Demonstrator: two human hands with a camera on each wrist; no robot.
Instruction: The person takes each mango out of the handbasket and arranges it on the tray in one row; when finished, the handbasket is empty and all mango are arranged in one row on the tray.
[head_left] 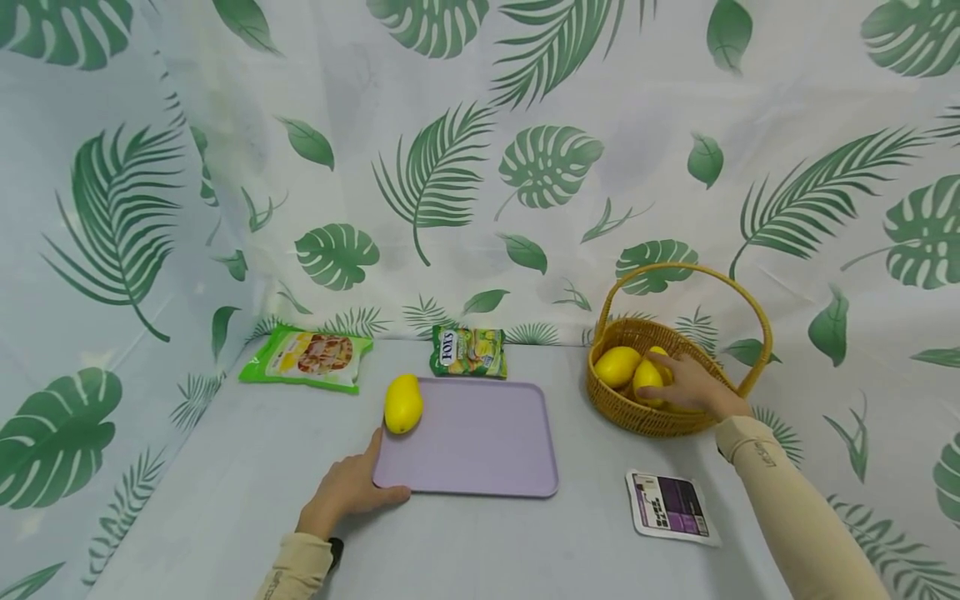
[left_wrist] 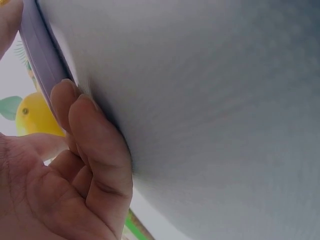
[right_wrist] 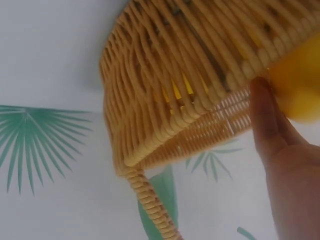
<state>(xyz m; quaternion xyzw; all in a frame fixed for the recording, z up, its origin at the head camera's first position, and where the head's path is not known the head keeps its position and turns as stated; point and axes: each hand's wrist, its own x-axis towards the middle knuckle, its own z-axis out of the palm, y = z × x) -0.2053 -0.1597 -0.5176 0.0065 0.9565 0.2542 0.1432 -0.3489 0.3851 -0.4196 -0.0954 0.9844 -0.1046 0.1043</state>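
A lilac tray (head_left: 480,442) lies on the table, and my left hand (head_left: 348,487) grips its near left corner, thumb along the front edge. The left wrist view shows curled fingers (left_wrist: 95,135) against the tray's rim (left_wrist: 42,55). One yellow mango (head_left: 403,404) rests at the tray's far left corner. At the right, my right hand (head_left: 693,385) reaches into a wicker basket (head_left: 637,417) and grips a mango (head_left: 647,379) between thumb and fingers. Another mango (head_left: 617,367) lies beside it in the basket. In the right wrist view, the basket wall (right_wrist: 165,75) hides much of the inside.
A green snack bag (head_left: 307,358) lies at the back left. Behind the tray is a Fox's candy bag (head_left: 470,352). A purple and white packet (head_left: 671,507) lies in front of the basket. The basket's tall handle (head_left: 686,268) arches over it, near the leaf-print cloth backdrop.
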